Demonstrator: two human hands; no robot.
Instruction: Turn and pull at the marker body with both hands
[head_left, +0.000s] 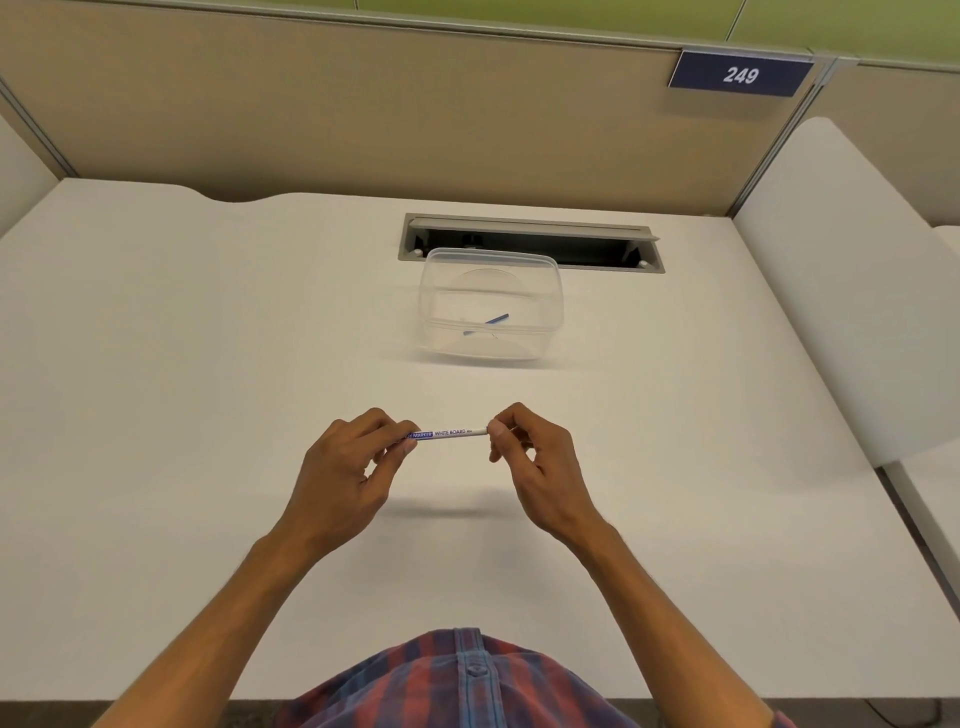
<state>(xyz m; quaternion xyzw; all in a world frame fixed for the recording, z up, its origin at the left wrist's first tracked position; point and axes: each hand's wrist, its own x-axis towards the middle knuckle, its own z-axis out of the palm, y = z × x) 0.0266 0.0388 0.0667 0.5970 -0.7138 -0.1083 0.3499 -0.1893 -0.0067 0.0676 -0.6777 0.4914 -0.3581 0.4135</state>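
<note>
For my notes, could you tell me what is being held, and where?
A thin white whiteboard marker: left hand pinches one end, right hand the other.

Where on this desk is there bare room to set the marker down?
Bare desk lies left of the clear container, right of it toward the side panel, and between container and hands. Crowded only at the back, where container meets cable slot.

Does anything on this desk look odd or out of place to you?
Mostly tidy. Both hands, left hand and right hand, pinch a whiteboard marker by its ends above the desk. The one oddity: the clear plastic container sits tilted, not flat, with a small blue piece inside.
</note>
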